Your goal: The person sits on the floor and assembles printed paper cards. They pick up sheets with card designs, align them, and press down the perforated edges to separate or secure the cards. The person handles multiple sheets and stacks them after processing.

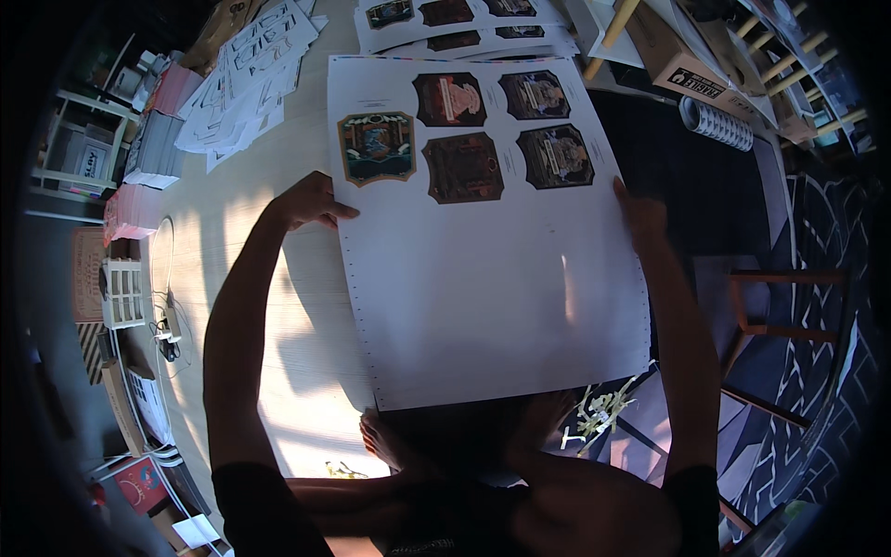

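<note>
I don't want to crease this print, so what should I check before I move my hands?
1. Left hand gripping the printed sheet at its left edge: ok.
2. Right hand gripping the right edge: ok.
3. All five badge designs facing up: ok.
4. Upper side free of folds: ok, none visible.
5. Far edge clear of the other prints beyond: cannot tell; they overlap in view.
6. Underside unmarked: cannot tell, hidden.

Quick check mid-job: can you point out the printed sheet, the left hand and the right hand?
Printed sheet [492, 241]: head view, blank white middle.
Left hand [308, 200]: head view, back of the hand.
Right hand [641, 213]: head view, middle of the hand.
</note>
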Available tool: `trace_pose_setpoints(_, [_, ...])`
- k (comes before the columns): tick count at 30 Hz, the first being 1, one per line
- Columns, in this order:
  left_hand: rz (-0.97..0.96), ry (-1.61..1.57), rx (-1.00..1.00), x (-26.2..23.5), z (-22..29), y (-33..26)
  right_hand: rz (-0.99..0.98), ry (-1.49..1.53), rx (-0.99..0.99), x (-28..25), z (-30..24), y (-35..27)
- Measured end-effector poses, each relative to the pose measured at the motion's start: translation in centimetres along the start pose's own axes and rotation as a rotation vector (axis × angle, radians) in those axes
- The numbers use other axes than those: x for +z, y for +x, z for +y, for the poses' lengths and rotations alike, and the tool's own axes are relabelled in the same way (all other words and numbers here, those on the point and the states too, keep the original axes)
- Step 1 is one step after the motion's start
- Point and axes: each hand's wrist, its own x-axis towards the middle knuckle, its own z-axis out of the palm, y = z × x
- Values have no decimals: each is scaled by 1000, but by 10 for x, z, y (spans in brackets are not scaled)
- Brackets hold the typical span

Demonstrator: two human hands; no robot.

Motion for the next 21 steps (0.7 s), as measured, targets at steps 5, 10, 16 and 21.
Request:
trace_pose_setpoints(5, [-91,-48,-24,13,-35,54,128,-71,25,50,31,-14])
trace_pose_setpoints(10, [-129,-36,-95,28,-51,76,-14,-178,166,73,58,2])
trace_pose_setpoints(16, [-186,-107,-94,26,-76,99,-6,197,191,86,79,9])
trace_pose_setpoints(21, [-156,5,-190,18,-71,99,-110,300,242,77,55,-10])
